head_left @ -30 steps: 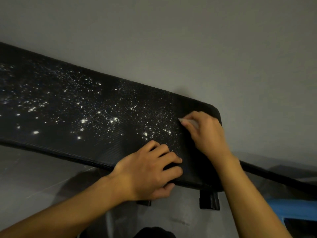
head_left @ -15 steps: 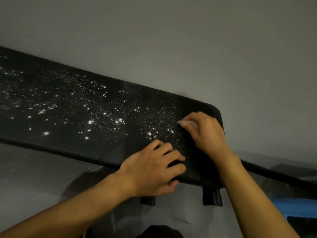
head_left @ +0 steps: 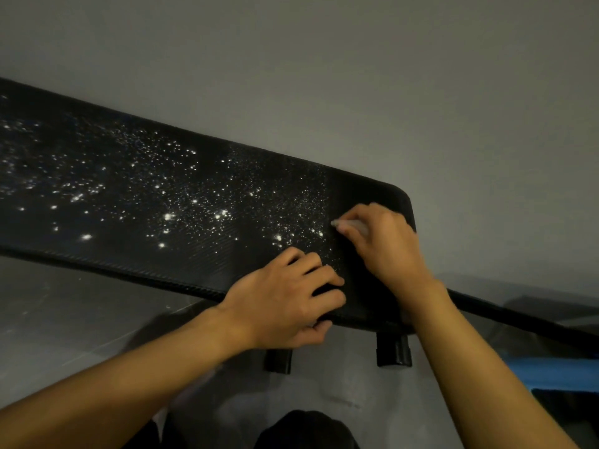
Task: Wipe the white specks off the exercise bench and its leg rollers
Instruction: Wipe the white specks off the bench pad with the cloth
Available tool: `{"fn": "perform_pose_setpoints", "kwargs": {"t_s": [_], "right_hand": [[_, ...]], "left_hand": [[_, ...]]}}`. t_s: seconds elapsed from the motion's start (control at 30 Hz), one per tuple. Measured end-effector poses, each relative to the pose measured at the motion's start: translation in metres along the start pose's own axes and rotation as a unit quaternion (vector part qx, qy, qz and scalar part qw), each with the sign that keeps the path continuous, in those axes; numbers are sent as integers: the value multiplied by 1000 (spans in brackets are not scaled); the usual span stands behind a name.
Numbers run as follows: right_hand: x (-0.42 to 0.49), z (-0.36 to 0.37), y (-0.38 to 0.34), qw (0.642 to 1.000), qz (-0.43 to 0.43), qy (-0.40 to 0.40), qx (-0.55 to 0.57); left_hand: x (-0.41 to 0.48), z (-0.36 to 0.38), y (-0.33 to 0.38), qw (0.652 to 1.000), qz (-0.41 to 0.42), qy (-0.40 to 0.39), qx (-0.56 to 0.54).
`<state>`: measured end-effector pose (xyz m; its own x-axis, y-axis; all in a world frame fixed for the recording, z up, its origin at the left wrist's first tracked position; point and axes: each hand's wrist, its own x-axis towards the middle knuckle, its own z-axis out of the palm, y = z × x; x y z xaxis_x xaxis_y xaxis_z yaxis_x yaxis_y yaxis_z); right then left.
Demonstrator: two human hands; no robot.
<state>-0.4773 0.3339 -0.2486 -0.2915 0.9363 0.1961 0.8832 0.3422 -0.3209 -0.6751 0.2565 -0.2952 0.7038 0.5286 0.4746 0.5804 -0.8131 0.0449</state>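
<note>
Exercise bench (head_left: 129, 222), a long black textured pad, slants across the view from 9 o'clock down towards 4 o'clock, with a grey wall (head_left: 356, 76) behind it and a grey floor (head_left: 64, 319) below. White specks (head_left: 168, 217) are scattered thickly over the pad from its 9 o'clock end up to a straight line by the right fingertips. The strip of pad at 3 o'clock of that line is plain dark.

The left hand (head_left: 287, 299), just under centre at 6 o'clock, grips the near edge of the bench, fingers curled over the top and thumb tucked beneath. The right hand (head_left: 385, 244), at 4 o'clock from centre, rests on the pad's rounded end and pinches a small white wipe (head_left: 351, 225), whose tip touches the pad at the edge of the specks.

A blue object (head_left: 557, 374) lies at 4 o'clock near the frame edge. Two black brackets (head_left: 393, 350) hang under the bench at 5 to 6 o'clock.
</note>
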Motion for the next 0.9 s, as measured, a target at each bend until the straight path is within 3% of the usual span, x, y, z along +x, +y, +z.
{"fn": "perform_pose_setpoints", "kwargs": {"t_s": [0.1,0.3,0.5,0.7,0.9], "right_hand": [[12,5,-2,1000,27,14,5],[-47,-4,-12,999,-39,3,14],[0,4,-9,999,17,23,-20],[-57,-4,-15,998,-61,-15,31],[-12,5,-11,1000,6,17,-1]], "left_hand": [[1,0,0,1000,-2,-1,0],[-1,0,-1,1000,1,4,4],[0,1,-1,1000,3,1,8],[-2,0,-2,1000,10,12,25],[-2,1,-2,999,16,9,35]]}}
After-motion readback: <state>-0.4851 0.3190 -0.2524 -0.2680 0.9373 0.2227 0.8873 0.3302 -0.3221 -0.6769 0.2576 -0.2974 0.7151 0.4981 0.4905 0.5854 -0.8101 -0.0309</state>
